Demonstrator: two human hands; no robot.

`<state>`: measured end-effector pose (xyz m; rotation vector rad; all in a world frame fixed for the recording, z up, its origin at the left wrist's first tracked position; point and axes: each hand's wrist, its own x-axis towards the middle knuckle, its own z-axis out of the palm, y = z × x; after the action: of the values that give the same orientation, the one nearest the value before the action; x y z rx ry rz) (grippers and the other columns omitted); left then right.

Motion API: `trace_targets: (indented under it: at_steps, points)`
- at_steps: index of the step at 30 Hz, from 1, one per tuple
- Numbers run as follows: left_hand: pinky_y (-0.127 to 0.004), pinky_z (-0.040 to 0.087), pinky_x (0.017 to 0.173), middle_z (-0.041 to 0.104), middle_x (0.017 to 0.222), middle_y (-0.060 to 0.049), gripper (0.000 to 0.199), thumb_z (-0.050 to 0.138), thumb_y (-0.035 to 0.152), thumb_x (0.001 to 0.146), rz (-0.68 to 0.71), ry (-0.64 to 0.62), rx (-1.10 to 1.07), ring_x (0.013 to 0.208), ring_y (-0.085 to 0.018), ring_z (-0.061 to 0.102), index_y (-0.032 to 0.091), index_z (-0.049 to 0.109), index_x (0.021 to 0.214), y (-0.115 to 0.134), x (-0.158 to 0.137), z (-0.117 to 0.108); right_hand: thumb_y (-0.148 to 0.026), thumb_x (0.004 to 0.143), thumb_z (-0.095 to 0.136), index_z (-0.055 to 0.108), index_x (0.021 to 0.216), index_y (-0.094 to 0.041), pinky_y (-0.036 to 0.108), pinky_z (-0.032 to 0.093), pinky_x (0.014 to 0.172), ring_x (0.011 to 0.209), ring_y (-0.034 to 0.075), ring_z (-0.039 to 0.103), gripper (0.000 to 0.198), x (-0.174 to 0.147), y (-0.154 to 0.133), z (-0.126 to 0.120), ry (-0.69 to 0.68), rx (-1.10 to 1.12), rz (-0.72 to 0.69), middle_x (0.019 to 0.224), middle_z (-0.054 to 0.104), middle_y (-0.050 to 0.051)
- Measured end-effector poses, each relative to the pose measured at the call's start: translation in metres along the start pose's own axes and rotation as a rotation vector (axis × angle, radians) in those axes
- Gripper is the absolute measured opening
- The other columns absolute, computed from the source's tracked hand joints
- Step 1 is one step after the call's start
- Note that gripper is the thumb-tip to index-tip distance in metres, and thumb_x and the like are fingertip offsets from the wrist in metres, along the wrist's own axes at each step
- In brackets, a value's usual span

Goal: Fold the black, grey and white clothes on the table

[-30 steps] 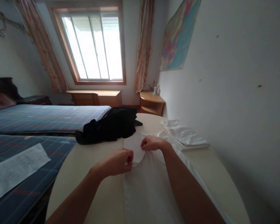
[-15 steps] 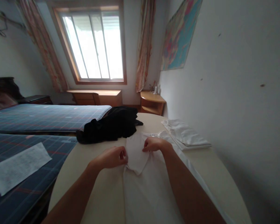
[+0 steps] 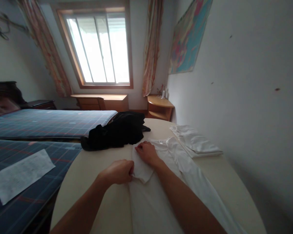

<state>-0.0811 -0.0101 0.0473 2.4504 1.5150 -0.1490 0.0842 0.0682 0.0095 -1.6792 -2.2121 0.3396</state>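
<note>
A white shirt [image 3: 151, 201] lies spread on the round cream table [image 3: 107, 208], its collar end away from me. One short sleeve [image 3: 143, 170] is folded inward over the body of the shirt. My left hand [image 3: 119, 171] is closed at the left edge of the shirt, pinching the cloth by the sleeve's lower corner. At the upper left of the folded part, my right hand [image 3: 147, 152] has its fingers curled onto the fabric. Its fingertips are partly hidden, and my right forearm crosses over the shirt.
A black garment [image 3: 117, 130] lies heaped at the table's far left. Folded white clothing [image 3: 195, 141] rests at the far right, near the wall. To the left are plaid mattresses [image 3: 63, 122], with a sheet of paper [image 3: 23, 175] on the nearer one.
My right hand has moved left across the folded sleeve to its upper left edge, uncovering the collar area. My left hand has shifted slightly down and stays at the shirt's edge.
</note>
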Motion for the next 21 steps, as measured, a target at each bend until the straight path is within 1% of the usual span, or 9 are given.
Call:
trace_targets:
  at_steps: [3,7,9,13,16,18,19,21]
  points:
    - [-0.028,0.043,0.062,0.07,0.08,-0.005,0.017,0.058,0.023,0.069,-0.047,-0.033,-0.005,0.076,-0.023,0.065,0.022,0.068,0.082,-0.001,-0.001,-0.001,-0.04,0.098,0.047,0.07,0.11,-0.021,0.035,0.036,0.098,0.117,0.025,0.054,0.033,0.001,0.0,0.009,0.045,0.014,0.027,0.121,0.065,0.01]
    - [-0.027,0.042,0.061,0.072,0.081,-0.005,0.016,0.06,0.024,0.069,-0.078,-0.075,-0.045,0.075,-0.021,0.065,0.021,0.071,0.081,-0.003,-0.001,-0.005,-0.036,0.099,0.044,0.07,0.109,-0.02,0.037,0.036,0.097,0.115,0.025,0.054,0.032,0.005,0.0,0.013,0.061,0.026,0.061,0.119,0.065,0.011]
    - [-0.027,0.041,0.059,0.072,0.08,-0.004,0.015,0.061,0.025,0.069,-0.069,-0.069,-0.06,0.073,-0.02,0.064,0.021,0.071,0.08,-0.004,0.0,-0.005,-0.04,0.098,0.045,0.071,0.106,-0.021,0.039,0.036,0.097,0.116,0.027,0.054,0.034,0.01,-0.001,0.013,0.052,0.03,0.08,0.118,0.065,0.011]
    - [-0.025,0.039,0.057,0.072,0.08,-0.002,0.016,0.067,0.03,0.068,-0.019,-0.076,-0.105,0.07,-0.018,0.063,0.022,0.072,0.081,-0.007,0.001,-0.004,-0.054,0.092,0.051,0.074,0.103,-0.024,0.042,0.038,0.095,0.117,0.031,0.053,0.039,0.022,-0.007,0.013,0.019,0.048,0.112,0.119,0.064,0.011]
    - [-0.025,0.038,0.056,0.072,0.08,-0.001,0.02,0.072,0.034,0.066,-0.015,-0.08,-0.141,0.069,-0.017,0.063,0.023,0.072,0.083,-0.007,0.0,-0.004,-0.054,0.09,0.055,0.075,0.103,-0.026,0.041,0.037,0.096,0.119,0.03,0.051,0.036,0.029,-0.011,0.016,0.007,0.059,0.109,0.121,0.064,0.01]
    - [-0.025,0.038,0.055,0.072,0.078,-0.002,0.021,0.07,0.04,0.071,-0.016,-0.078,-0.127,0.068,-0.018,0.063,0.022,0.072,0.081,-0.007,0.001,-0.005,-0.051,0.092,0.054,0.074,0.104,-0.027,0.041,0.036,0.096,0.12,0.03,0.05,0.034,0.031,-0.012,0.019,0.012,0.061,0.105,0.122,0.064,0.009]
    - [-0.026,0.038,0.055,0.071,0.076,-0.003,0.025,0.065,0.045,0.076,-0.025,-0.072,-0.105,0.067,-0.019,0.063,0.021,0.073,0.079,-0.006,0.001,-0.006,-0.051,0.093,0.053,0.074,0.105,-0.027,0.042,0.036,0.097,0.121,0.03,0.05,0.034,0.031,-0.012,0.02,0.016,0.061,0.103,0.123,0.063,0.009]
    - [-0.029,0.04,0.058,0.07,0.073,-0.008,0.042,0.05,0.052,0.088,-0.064,-0.043,-0.043,0.067,-0.021,0.065,0.019,0.073,0.076,-0.004,0.002,-0.007,-0.049,0.096,0.049,0.073,0.109,-0.026,0.042,0.035,0.098,0.122,0.03,0.048,0.035,0.031,-0.01,0.021,0.017,0.058,0.087,0.125,0.063,0.009]
